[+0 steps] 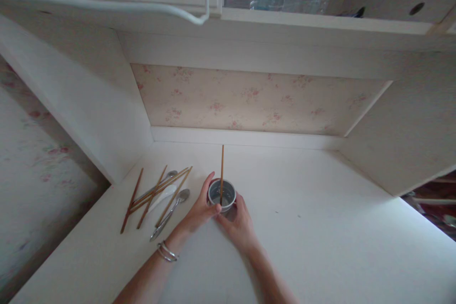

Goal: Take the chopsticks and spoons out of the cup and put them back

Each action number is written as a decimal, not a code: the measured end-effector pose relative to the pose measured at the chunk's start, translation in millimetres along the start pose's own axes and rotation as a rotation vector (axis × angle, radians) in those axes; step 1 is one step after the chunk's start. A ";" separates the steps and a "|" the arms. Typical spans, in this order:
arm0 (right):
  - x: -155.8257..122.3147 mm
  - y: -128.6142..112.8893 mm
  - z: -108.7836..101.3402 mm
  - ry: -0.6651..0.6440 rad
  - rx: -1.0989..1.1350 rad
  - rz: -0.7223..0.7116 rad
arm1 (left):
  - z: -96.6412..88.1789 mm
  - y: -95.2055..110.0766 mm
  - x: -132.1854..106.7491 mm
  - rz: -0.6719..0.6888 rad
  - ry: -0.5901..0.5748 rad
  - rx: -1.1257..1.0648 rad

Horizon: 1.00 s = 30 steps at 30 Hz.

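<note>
White tabletop [320, 228], mostly bare. Near its middle sits a small metal cup [222, 195] with one chopstick [222, 171] standing upright in it. Left hand [199, 213] and right hand [240, 225] both wrap its sides, grip closed on it. Looks light, stiff, a bit slick, tippy, so hold it low on the wall. Loose chopsticks and spoons [160, 194] lie to the left.

The small cup [221, 195] looks like dull grey metal with a smooth rim. The chopstick [222, 171] standing in it is brown wood, as are the loose chopsticks [156, 194]. The spoons [171, 209] are shiny metal. The tabletop [320, 228] is matt white, faintly grained. The bracelets [166, 251] gleam silver.
</note>
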State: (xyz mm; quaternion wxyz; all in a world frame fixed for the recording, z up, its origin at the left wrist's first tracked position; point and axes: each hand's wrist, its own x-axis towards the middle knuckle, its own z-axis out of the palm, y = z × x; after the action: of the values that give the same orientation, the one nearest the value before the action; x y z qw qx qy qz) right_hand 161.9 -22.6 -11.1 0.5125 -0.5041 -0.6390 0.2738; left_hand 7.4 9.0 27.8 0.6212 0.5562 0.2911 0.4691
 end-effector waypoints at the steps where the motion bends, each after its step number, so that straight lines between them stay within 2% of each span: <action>1: 0.1 0.2 0.3 -0.002 0.002 -0.015 | -0.6 -5.3 -1.1 -0.004 -0.024 -0.025; 3: 0.1 0.5 1.1 -0.004 0.009 -0.039 | -0.6 -14.6 -1.1 -0.013 -0.029 -0.026; 5: -0.8 0.1 1.9 -0.009 0.014 -0.037 | 0.5 -20.7 0.4 0.011 0.019 0.033; 7: -2.3 -1.0 1.8 -0.032 0.013 -0.024 | 2.1 -22.7 2.0 0.063 0.058 0.106; 10: -5.3 -1.5 -1.4 -0.027 0.047 -0.032 | 4.2 -19.9 2.3 0.103 0.049 0.152; 12: -6.5 -1.7 -4.9 0.095 0.100 -0.034 | 5.2 -16.9 1.7 0.093 0.066 0.157; 14: -6.0 -6.5 -7.6 0.302 0.121 -0.014 | 5.9 -14.8 1.8 0.066 0.094 0.156; 16: -3.7 -21.1 -7.0 0.465 0.108 -0.009 | 6.6 -13.3 3.4 0.033 0.108 0.150; 17: -1.8 -32.8 -4.5 0.488 0.101 -0.032 | 6.9 -12.7 4.7 0.017 0.107 0.149; 19: 3.8 -63.3 5.7 0.394 0.090 -0.135 | 7.2 -11.0 7.6 -0.012 0.099 0.153; 22: 18.0 -111.2 36.5 0.012 0.005 -0.260 | 6.7 -8.1 10.5 -0.038 0.083 0.165; 24: 31.5 -131.8 66.5 -0.214 -0.094 -0.228 | 5.8 -7.2 10.7 -0.042 0.074 0.170; 27: 54.1 -137.3 117.9 -0.447 -0.343 -0.189 | 3.2 -9.0 8.6 -0.047 0.068 0.186; 30: 74.8 -125.5 162.6 -0.567 -0.620 -0.164 | -1.6 -12.2 5.7 -0.048 0.065 0.246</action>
State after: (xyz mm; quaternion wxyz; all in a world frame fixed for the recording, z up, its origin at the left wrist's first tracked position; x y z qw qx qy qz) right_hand -32.7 30.8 73.2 0.1609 -0.4865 -0.8447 0.1549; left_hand 11.3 15.6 16.6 0.5495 0.6057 0.3798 0.4325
